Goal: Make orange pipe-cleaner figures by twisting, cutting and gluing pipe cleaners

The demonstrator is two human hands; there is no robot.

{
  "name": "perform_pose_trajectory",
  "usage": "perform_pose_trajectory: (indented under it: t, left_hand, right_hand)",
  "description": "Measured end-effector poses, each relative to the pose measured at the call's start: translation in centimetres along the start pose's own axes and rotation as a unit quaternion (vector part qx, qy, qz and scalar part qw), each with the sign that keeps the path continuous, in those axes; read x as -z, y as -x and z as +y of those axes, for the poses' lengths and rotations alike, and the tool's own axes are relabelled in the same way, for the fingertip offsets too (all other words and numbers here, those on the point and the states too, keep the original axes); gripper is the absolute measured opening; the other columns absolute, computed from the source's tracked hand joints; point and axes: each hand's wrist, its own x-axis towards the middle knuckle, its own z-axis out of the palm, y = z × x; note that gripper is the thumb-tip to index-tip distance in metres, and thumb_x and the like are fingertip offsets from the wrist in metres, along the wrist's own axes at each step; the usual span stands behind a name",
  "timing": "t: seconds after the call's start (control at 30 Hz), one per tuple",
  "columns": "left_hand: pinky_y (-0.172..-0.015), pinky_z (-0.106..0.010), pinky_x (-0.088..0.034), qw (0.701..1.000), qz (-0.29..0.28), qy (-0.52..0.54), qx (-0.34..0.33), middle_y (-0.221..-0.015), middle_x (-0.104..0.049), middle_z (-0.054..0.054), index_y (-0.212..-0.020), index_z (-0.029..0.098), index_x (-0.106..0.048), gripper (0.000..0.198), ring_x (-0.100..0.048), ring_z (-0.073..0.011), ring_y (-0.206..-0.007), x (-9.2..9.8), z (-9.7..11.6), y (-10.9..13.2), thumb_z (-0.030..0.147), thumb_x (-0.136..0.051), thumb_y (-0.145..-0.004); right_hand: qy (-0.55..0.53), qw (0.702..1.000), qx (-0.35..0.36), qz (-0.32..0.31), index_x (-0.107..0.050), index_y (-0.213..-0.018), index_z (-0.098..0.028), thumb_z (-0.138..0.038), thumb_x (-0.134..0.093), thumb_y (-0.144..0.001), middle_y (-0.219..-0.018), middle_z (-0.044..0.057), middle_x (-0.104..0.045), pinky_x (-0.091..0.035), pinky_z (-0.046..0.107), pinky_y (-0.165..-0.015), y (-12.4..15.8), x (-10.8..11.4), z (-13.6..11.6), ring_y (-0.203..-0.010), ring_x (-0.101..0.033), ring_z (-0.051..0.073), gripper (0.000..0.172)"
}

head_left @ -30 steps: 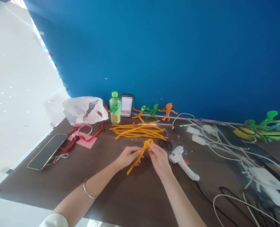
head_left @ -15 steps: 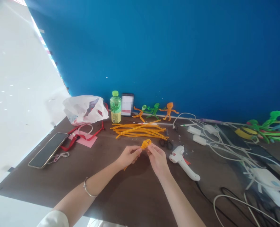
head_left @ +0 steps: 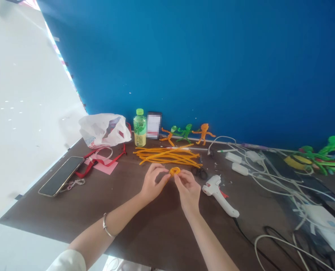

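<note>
no readable text, bottle label (head_left: 139,128) too small, upright card (head_left: 154,125) blurred

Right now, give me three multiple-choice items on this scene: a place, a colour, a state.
1. Where is the glue gun?
A. Beside the bottle
B. On the pink paper
C. Right of the right hand

2. What colour is the coil between the left hand and right hand?
A. Green
B. Orange
C. White

3. How does the phone lie?
A. Flat, screen up
B. Upright against the wall
C. Inside the plastic bag

C: it lies beside that hand.
B: the loops look orange.
A: its dark screen faces up.
</note>
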Motion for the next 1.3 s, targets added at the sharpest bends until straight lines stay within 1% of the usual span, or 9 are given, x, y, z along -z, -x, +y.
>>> perform_pose_trajectory:
  t: [0.4,0.53,0.67,0.77,0.93,1.0,1.17,1.23,1.3]
  left_hand:
    - [-0.081,-0.03,-0.041,0.999,0.017,0.025,0.03,-0.089,-0.054,-0.006,-0.075,0.018,-0.06,0.014,-0.053,-0.0166,-0.088,-1.2,1.3,0.0,0.029,-0.052,-0.079]
    - [-0.079,-0.028,-0.042,0.99,0.005,0.091,0.106,-0.09,-0.056,-0.006,-0.075,0.017,-0.056,0.017,-0.054,-0.0159,-0.087,-1.5,0.8,0.0,0.033,-0.05,-0.08]
    - [-0.076,-0.028,-0.045,0.958,0.078,0.195,0.198,-0.084,-0.061,-0.005,-0.078,0.017,-0.051,0.023,-0.059,-0.0141,-0.078,-1.4,-0.1,-0.4,0.04,-0.05,-0.079]
    - [-0.078,-0.03,-0.046,0.942,0.129,0.224,0.215,-0.078,-0.063,-0.004,-0.076,0.017,-0.051,0.023,-0.061,-0.0138,-0.074,-0.7,-0.6,-0.9,0.039,-0.057,-0.075]
    - [-0.08,-0.033,-0.046,0.923,0.142,0.279,0.224,-0.073,-0.067,-0.003,-0.083,0.016,-0.054,0.029,-0.064,-0.0166,-0.075,0.5,-1.1,-1.2,0.032,-0.069,-0.064]
    - [-0.079,-0.035,-0.047,0.92,0.11,0.296,0.232,-0.072,-0.067,-0.005,-0.083,0.015,-0.058,0.028,-0.064,-0.0187,-0.075,0.6,-1.2,-1.1,0.036,-0.065,-0.067]
    - [-0.075,-0.031,-0.048,0.926,-0.056,0.273,0.254,-0.089,-0.066,-0.009,-0.093,0.014,-0.059,0.034,-0.062,-0.0191,-0.084,-0.2,-0.5,-0.3,0.041,-0.059,-0.072]
    - [-0.063,-0.026,-0.048,0.922,-0.135,0.239,0.273,-0.083,-0.065,-0.007,-0.091,0.014,-0.059,0.035,-0.062,-0.0155,-0.072,-0.6,-0.3,0.1,0.043,-0.06,-0.071]
    - [-0.049,-0.021,-0.043,0.914,-0.202,0.211,0.28,-0.064,-0.059,-0.002,-0.081,0.013,-0.058,0.035,-0.054,-0.0098,-0.052,-0.7,-0.2,0.3,0.046,-0.055,-0.073]
  right_hand:
    - [0.015,1.0,0.014,-0.008,-0.067,-0.067,-0.021,-0.029,-0.069,-0.062,-0.088,0.003,-0.057,-0.048,0.029,-0.071,0.6,-0.5,-0.8,-0.078,-0.057,0.016,0.009]
    - [0.0,1.0,-0.008,-0.01,-0.067,-0.068,-0.02,-0.029,-0.071,-0.061,-0.089,0.004,-0.058,-0.047,0.03,-0.073,0.3,-0.2,-0.3,-0.079,-0.058,0.017,0.012]
    - [-0.051,0.998,-0.039,-0.001,-0.066,-0.07,-0.019,-0.027,-0.072,-0.061,-0.091,0.003,-0.057,-0.046,0.031,-0.078,-0.1,0.1,0.8,-0.081,-0.057,0.016,0.013]
    - [-0.083,0.995,-0.048,-0.004,-0.066,-0.069,-0.018,-0.025,-0.073,-0.061,-0.091,0.003,-0.058,-0.044,0.032,-0.082,-0.4,0.3,1.3,-0.083,-0.057,0.016,0.013]
    - [-0.135,0.986,-0.093,-0.011,-0.067,-0.068,-0.017,-0.027,-0.074,-0.059,-0.084,0.003,-0.063,-0.044,0.033,-0.08,-1.0,0.5,1.0,-0.081,-0.056,0.016,0.015]
    - [-0.174,0.976,-0.128,-0.005,-0.067,-0.067,-0.018,-0.028,-0.074,-0.058,-0.079,0.002,-0.063,-0.045,0.033,-0.078,-1.3,0.6,0.6,-0.076,-0.057,0.015,0.016]
    - [-0.21,0.967,-0.142,-0.004,-0.068,-0.066,-0.018,-0.027,-0.075,-0.056,-0.078,0.001,-0.064,-0.046,0.031,-0.075,-1.5,0.8,0.1,-0.074,-0.058,0.014,0.015]
    - [-0.202,0.971,-0.126,-0.024,-0.067,-0.066,-0.018,-0.026,-0.074,-0.058,-0.08,0.001,-0.063,-0.045,0.03,-0.075,-1.4,0.7,0.1,-0.075,-0.057,0.013,0.013]
    - [-0.195,0.973,-0.118,-0.038,-0.066,-0.065,-0.017,-0.025,-0.073,-0.06,-0.079,0.001,-0.062,-0.045,0.03,-0.075,-1.3,0.6,0.2,-0.075,-0.055,0.013,0.011]
